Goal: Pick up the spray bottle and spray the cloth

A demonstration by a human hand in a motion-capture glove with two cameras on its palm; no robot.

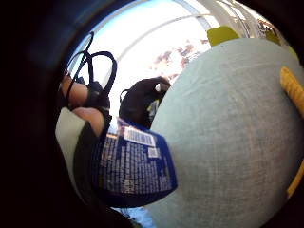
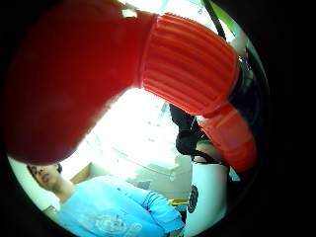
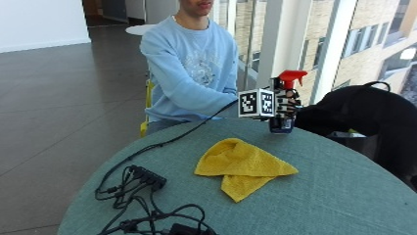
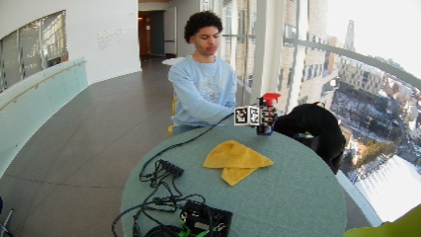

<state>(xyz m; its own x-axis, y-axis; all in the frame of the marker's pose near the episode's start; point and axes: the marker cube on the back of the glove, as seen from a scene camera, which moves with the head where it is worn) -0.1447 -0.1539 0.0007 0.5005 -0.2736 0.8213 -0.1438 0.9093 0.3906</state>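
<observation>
The gloved right hand (image 3: 285, 104) is wrapped round the spray bottle (image 3: 285, 110), fingers curled about its neck and upper body just under the red trigger head (image 3: 291, 77), and the bottle hangs upright, its base seemingly lifted just clear of the round table (image 3: 338, 186) at the far side. In the thumb-side palm view the ribbed red collar (image 2: 190, 64) fills the picture, so the palm sits right against it.

The bottle looks like rigid plastic with a glossy blue label (image 1: 135, 164) (likely slick, and bottom-heavy if there is liquid in it), so the neck below the trigger seems the sensible hold, leaving a finger free to squeeze.

The yellow cloth (image 3: 244, 166) lies crumpled below the hand and nearer the camera, well apart from the bottle; it is soft and light and may shift under a spray. Between hand and cloth the tabletop gives open room. A black bag (image 3: 371, 117) sits close beside the hand at the table's edge, and cables (image 3: 140, 183) lie beyond the cloth.
</observation>
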